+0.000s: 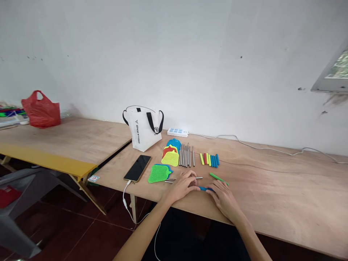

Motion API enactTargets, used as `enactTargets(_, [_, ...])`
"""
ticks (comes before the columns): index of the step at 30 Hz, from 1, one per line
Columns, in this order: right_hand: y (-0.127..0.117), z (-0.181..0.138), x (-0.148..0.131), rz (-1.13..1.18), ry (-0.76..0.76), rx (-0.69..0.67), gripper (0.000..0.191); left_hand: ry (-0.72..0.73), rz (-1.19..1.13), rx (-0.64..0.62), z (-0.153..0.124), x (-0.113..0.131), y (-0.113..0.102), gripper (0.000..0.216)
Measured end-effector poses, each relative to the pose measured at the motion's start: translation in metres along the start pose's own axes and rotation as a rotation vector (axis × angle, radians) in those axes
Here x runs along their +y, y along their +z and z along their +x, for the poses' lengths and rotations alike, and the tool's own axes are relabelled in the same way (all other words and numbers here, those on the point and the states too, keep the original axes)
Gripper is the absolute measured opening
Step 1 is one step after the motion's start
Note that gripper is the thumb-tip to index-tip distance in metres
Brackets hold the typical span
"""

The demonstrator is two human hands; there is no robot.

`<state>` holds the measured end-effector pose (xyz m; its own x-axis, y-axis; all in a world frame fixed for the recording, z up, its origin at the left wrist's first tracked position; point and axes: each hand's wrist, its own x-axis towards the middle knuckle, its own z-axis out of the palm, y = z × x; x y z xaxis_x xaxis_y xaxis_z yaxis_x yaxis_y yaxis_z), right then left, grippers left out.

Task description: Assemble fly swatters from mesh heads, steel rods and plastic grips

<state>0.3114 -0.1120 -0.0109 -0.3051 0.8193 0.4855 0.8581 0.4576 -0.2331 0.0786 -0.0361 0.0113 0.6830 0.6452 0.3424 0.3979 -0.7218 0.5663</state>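
My right hand (221, 195) is closed around a blue handle tube (203, 188), whose left end shows between my hands. Opposite it, my left hand (185, 185) has its fingers curled over a thin metal rod (169, 181); the grip itself is hidden under the fingers. Another metal rod (199, 177) pokes out past my left fingertips. Just beyond my right hand lies a green handle tube (217, 177). To the left of my left hand, a green perforated swatter head (158, 173) rests on top of a blue one (170, 169).
Behind my hands lie yellow (170, 159), red and blue swatter heads, a row of metal rods (186, 156) and several coloured handle tubes (212, 160). A phone (137, 168) with a cable, a white bag (143, 130) and a power strip (177, 132) stand leftward.
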Motion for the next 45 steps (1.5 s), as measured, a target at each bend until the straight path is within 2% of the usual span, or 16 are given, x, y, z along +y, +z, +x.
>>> enactTargets(10, [0.0, 0.004, -0.009, -0.003, -0.031, -0.028, 0.026, -0.019, -0.163, -0.046, -0.001, 0.015, -0.007, 0.042])
enactTargets(13, [0.0, 0.004, -0.01, -0.012, -0.039, -0.026, 0.026, -0.005, -0.17, -0.051, 0.0, 0.017, -0.006, 0.04])
enactTargets(16, [0.001, 0.005, -0.01, -0.039, -0.031, -0.02, 0.026, 0.002, -0.166, -0.014, 0.001, 0.017, -0.007, 0.029])
enactTargets(19, [0.002, 0.005, -0.009, -0.086, -0.023, 0.004, 0.026, -0.058, -0.07, 0.078, 0.001, 0.012, -0.008, 0.013])
enactTargets(22, [0.004, 0.004, -0.008, -0.13, -0.011, 0.047, 0.025, -0.171, 0.134, 0.157, 0.0, 0.002, -0.006, 0.011])
enactTargets(25, [0.005, 0.004, -0.01, -0.15, 0.008, 0.08, 0.024, -0.232, 0.254, 0.166, 0.0, -0.005, -0.004, 0.012])
enactTargets(30, [0.001, 0.005, -0.011, -0.144, 0.066, 0.132, 0.024, -0.235, 0.296, 0.136, 0.0, -0.006, -0.001, 0.015])
enactTargets(36, [-0.003, -0.006, 0.022, -0.205, 0.294, 0.237, 0.03, -0.211, 0.309, 0.123, 0.0, -0.002, -0.004, 0.014])
enactTargets(39, [-0.002, -0.015, 0.043, -0.289, 0.373, 0.239, 0.033, -0.21, 0.316, 0.123, 0.0, -0.001, -0.004, 0.013])
enactTargets(45, [-0.001, -0.018, 0.053, -0.231, 0.406, 0.199, 0.034, -0.171, 0.276, 0.132, 0.0, -0.003, -0.001, 0.012])
